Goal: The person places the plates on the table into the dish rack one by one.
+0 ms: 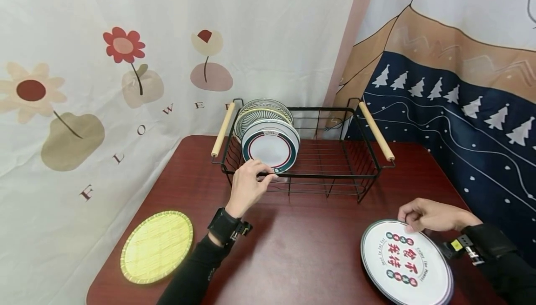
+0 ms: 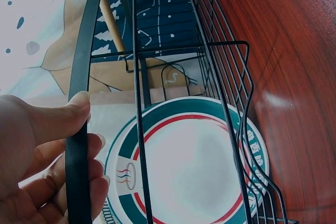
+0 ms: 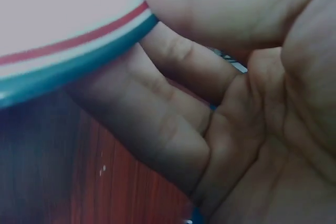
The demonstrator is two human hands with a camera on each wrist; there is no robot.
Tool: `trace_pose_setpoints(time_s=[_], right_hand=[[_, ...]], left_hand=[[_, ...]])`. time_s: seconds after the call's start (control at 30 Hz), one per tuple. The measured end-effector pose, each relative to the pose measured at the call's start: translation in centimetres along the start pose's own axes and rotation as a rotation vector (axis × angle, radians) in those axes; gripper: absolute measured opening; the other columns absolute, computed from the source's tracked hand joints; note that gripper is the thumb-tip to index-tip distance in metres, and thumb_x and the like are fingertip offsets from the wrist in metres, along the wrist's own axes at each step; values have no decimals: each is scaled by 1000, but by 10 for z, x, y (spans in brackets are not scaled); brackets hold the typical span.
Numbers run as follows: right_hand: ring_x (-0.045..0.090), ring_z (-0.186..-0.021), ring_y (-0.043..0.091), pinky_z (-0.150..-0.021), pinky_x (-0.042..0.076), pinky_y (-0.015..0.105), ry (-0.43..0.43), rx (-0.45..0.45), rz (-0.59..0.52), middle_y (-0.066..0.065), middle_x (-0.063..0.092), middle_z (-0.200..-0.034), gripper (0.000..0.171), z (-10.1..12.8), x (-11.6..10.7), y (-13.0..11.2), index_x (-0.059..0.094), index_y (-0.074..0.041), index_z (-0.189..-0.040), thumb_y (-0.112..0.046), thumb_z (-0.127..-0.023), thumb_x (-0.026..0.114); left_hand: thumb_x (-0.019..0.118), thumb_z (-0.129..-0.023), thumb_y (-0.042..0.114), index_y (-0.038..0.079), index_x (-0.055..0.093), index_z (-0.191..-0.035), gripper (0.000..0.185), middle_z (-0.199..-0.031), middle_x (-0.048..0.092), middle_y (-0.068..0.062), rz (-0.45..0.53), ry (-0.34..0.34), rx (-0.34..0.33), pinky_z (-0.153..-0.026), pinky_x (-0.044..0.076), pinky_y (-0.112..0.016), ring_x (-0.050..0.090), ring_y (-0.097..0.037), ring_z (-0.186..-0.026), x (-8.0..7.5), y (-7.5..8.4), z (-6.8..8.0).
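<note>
My left hand (image 1: 248,186) holds the front rail of a black wire dish rack (image 1: 331,175). In the left wrist view, its thumb lies on one side of the flat rail (image 2: 79,77) and the curled fingers on the other. Just behind that hand, a white plate with a green and red rim (image 1: 271,149) stands on edge in the rack, other plates (image 1: 264,109) behind it. At the right, my right hand (image 1: 437,215) pinches the far rim of a round white plate (image 1: 431,275) with red lettering. The right wrist view shows thumb above and fingers under the rim.
A round yellow woven mat (image 1: 157,247) lies on the left of the dark red table (image 1: 310,235). Wooden handles (image 1: 376,130) rise at both ends of the rack. Patterned cloths (image 1: 272,30) hang behind the table and along its right side.
</note>
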State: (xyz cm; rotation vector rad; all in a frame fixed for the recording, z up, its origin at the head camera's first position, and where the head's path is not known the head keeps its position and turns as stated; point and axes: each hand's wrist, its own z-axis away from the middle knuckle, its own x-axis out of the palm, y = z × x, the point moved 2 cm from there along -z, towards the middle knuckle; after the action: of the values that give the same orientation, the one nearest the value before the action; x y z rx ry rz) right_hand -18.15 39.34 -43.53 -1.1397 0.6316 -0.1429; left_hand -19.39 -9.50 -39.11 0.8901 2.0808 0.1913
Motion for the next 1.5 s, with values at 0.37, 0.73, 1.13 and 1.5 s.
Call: trace_pose_setpoints(time_s=[0.37, 0.73, 1.13, 1.5], right_hand=[[72, -77, 15, -62, 60, 34, 104, 24, -64, 16, 73, -89, 17, -6, 5, -22, 66, 0, -115, -4, -102, 55], [75, -80, 24, -62, 61, 38, 170, -40, -96, 16, 75, -95, 13, -14, 10, -40, 62, 2, -112, -2, -103, 54], [73, -77, 27, -62, 60, 38, 289, -28, -33, 13, 76, -94, 16, -18, 17, -81, 64, 1, -115, -7, -102, 58], [73, -81, 26, -66, 62, 38, 492, 94, 16, 10, 76, -95, 23, -30, 21, -121, 65, -2, -116, -17, -99, 66]], left_hand=[[86, -81, 23, 20, 80, -86, 9, -81, 70, 5, -21, 14, 10, -61, 48, -33, 59, -14, -73, 0, 0, -2], [86, -81, 25, 20, 79, -85, 9, -79, 68, 6, -27, 10, 8, -60, 46, -31, 56, -12, -71, 0, 0, 0], [86, -82, 25, 21, 79, -85, 9, -80, 68, 5, -15, 3, 0, -59, 45, -30, 57, -14, -70, 0, 0, 0], [86, -82, 24, 21, 79, -84, 9, -79, 68, 5, -22, 16, 10, -59, 45, -30, 57, -14, -71, 0, 0, 0]])
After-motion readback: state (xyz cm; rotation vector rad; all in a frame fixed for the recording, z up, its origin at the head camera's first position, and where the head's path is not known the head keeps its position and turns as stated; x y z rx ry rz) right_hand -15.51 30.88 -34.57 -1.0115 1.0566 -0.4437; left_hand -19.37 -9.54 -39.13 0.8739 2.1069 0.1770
